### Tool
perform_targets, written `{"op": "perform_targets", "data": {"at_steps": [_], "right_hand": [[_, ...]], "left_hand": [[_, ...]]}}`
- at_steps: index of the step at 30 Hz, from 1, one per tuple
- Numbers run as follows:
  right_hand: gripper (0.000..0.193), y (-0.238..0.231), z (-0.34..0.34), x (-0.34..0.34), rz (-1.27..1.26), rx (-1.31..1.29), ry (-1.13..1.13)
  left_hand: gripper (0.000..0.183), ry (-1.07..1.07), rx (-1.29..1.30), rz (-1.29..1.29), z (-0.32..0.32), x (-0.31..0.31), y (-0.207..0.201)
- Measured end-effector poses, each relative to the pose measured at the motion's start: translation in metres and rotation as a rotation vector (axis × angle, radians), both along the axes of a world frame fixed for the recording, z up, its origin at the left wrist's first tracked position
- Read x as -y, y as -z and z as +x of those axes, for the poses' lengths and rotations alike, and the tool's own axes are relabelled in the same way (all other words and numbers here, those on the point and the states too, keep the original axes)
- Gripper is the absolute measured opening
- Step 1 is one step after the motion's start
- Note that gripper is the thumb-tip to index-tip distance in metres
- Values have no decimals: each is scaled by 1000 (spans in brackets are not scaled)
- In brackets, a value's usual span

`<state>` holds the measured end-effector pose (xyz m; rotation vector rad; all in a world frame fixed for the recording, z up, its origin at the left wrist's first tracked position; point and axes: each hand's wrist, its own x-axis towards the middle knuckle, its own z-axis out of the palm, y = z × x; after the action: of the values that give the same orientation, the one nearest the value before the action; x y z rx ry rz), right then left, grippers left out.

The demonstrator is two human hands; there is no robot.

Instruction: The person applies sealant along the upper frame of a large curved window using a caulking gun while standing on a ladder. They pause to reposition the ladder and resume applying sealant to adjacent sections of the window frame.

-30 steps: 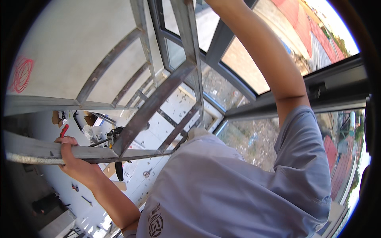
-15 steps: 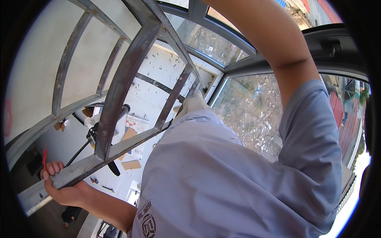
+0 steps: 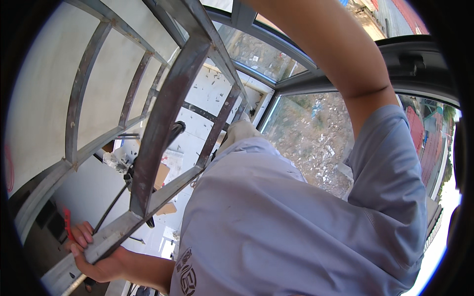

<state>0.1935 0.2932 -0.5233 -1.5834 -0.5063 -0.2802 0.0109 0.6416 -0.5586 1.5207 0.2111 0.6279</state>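
My left hand (image 3: 91, 254) is closed round the side rail of a worn grey metal ladder (image 3: 168, 113), at the lower left. A slim red object (image 3: 68, 224) sticks up by its fingers; its kind I cannot make out, and its lower end is hidden by the hand. My right arm (image 3: 335, 54) is raised and runs out past the top edge, so my right hand is out of the frame. The ladder's rails and crossbars slant across the left side, close against my body in a grey shirt (image 3: 276, 207).
A dark-framed window (image 3: 316, 133) beside me looks down on rubble-strewn ground. Below the ladder, debris lies on the white tiled floor (image 3: 200, 89), with a cardboard piece (image 3: 165, 208) and a black stand-like thing (image 3: 175, 132). A pale wall (image 3: 39, 98) rises at the left.
The view has shifted a little, so the ladder and my left hand appear lower and further right. My left hand keeps its grip on the rail; my right arm stays raised.
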Motion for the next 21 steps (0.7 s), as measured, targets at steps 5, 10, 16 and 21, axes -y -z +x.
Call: {"op": "perform_targets", "data": {"at_steps": [5, 10, 16, 21], "right_hand": [[58, 0, 8, 2, -40, 13, -29], [54, -1, 20, 4, -59, -23, -96], [48, 5, 24, 5, 124, -74, -299], [46, 3, 20, 1, 129, -55, -224]], "left_hand": [[16, -17, 10, -30, -1, -3, 1], [17, 5, 8, -19, -2, -6, 2], [17, -30, 35, -77, -2, -2, 2], [15, -91, 22, -44, 0, 4, 1]]}}
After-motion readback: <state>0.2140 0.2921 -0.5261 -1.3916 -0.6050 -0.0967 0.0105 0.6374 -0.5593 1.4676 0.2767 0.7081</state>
